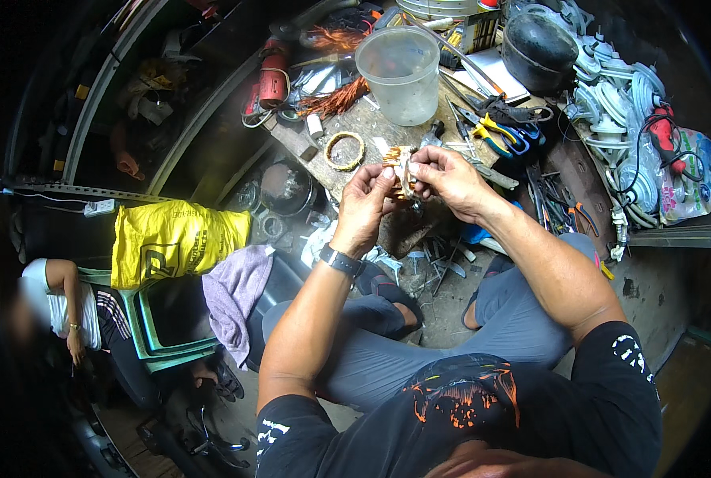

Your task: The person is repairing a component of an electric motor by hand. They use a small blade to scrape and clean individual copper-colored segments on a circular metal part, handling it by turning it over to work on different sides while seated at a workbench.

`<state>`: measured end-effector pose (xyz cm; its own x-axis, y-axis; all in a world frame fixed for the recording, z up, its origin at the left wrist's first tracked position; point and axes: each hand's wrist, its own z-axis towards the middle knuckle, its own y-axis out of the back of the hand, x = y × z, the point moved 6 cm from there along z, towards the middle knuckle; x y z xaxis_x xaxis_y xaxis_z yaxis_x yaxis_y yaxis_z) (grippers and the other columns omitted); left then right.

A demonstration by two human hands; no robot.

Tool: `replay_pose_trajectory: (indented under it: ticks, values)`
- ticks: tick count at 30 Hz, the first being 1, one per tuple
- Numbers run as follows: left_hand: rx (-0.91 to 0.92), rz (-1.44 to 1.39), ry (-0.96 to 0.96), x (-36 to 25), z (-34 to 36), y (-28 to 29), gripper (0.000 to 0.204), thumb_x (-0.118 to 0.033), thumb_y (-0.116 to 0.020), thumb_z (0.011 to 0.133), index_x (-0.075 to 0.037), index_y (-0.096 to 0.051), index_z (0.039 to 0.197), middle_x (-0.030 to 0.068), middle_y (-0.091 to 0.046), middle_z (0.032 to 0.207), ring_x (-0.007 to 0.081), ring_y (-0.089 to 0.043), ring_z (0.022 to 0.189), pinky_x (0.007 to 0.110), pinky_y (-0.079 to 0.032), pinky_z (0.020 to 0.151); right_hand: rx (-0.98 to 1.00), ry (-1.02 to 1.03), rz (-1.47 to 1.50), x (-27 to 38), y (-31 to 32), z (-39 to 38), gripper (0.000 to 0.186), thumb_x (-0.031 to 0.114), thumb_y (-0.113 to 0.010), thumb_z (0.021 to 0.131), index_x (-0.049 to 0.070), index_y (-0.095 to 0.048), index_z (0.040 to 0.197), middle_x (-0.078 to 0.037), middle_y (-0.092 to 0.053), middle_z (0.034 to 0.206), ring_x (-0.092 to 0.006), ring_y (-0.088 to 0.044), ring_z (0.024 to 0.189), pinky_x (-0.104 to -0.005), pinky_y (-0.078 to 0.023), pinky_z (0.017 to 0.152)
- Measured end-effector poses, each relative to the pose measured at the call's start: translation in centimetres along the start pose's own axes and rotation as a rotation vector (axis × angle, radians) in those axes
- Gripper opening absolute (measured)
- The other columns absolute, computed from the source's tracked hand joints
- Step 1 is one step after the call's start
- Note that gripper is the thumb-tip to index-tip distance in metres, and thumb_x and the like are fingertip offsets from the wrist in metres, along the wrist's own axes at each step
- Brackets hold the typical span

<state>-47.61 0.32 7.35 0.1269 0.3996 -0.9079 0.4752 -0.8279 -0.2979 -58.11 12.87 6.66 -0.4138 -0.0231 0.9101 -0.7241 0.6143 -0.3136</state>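
Between my two hands, over the near edge of the wooden workbench (316,163), is a copper wire winding (401,159) with whitish strips on it. My left hand (363,199) pinches its left side with thumb and fingers. The thumb and bent fingers of my right hand (449,177) grip its right side. My fingers hide part of the winding, so its full shape does not show. Just left of it, a yellowish ring (344,151) lies flat on the bench. A clear plastic bucket (403,88) stands behind my hands.
Pliers with yellow-blue handles (503,135) lie right of the bucket. Loose copper wire (335,99) and a red cylinder (273,76) are at the back left. Fan parts (618,103) are heaped at the right. A yellow bag (176,243) and a seated person (72,307) are at the left.
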Motion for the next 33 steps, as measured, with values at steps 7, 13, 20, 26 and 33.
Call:
replay_pose_trajectory:
  ticks: [7, 13, 20, 26, 33]
  values:
    - [-0.101, -0.014, -0.075, 1.0, 0.5, 0.6, 0.025, -0.027, -0.063, 0.104, -0.004, -0.057, 0.113, 0.0057, -0.068, 0.103, 0.0136, -0.067, 0.089, 0.033, -0.061, 0.076, -0.228, 0.301, -0.624, 1.1, -0.4, 0.1, 0.014, 0.016, -0.061, 0.103, 0.002, -0.062, 0.105, -0.004, -0.067, 0.085, -0.0099, -0.064, 0.07, -0.027, -0.054, 0.062]
    - [-0.24, -0.077, 0.004, 1.1, 2.0, 5.6, 0.019, -0.023, -0.058, 0.106, -0.006, -0.057, 0.113, 0.0038, -0.065, 0.097, 0.0154, -0.065, 0.088, 0.043, -0.062, 0.082, -0.191, 0.198, -0.417, 0.9, 0.5, 0.7, 0.014, 0.017, -0.054, 0.106, 0.003, -0.058, 0.106, -0.006, -0.065, 0.095, -0.0136, -0.068, 0.077, -0.0268, -0.054, 0.064]
    - [-0.126, -0.169, 0.069, 2.1, 3.0, 3.8, 0.017, -0.021, -0.06, 0.105, -0.006, -0.055, 0.113, 0.0044, -0.062, 0.102, 0.0177, -0.065, 0.091, 0.043, -0.062, 0.087, -0.092, 0.018, -0.107, -0.5, 0.3, 2.7, 0.011, 0.015, -0.05, 0.108, 0.005, -0.054, 0.11, -0.006, -0.063, 0.095, -0.0134, -0.066, 0.083, -0.0267, -0.056, 0.07]
    - [-0.089, -0.374, 0.073, 2.3, 3.3, 5.3, 0.014, -0.017, -0.064, 0.102, -0.008, -0.06, 0.112, 0.006, -0.07, 0.102, 0.0173, -0.066, 0.087, 0.035, -0.056, 0.078, -0.13, 0.192, -0.393, 1.4, 1.6, 2.6, 0.014, 0.015, -0.048, 0.108, 0.002, -0.051, 0.113, -0.008, -0.062, 0.095, -0.016, -0.069, 0.08, -0.0284, -0.057, 0.066]
    - [-0.332, -0.367, -0.106, 1.7, 3.9, 7.0, 0.016, -0.022, -0.063, 0.104, -0.008, -0.056, 0.109, 0.0014, -0.062, 0.087, 0.009, -0.054, 0.069, 0.025, -0.05, 0.06, -0.336, 0.185, -0.32, 0.6, 2.6, 3.9, 0.016, 0.013, -0.047, 0.107, -0.001, -0.05, 0.115, -0.013, -0.067, 0.091, -0.019, -0.073, 0.075, -0.0317, -0.058, 0.06]
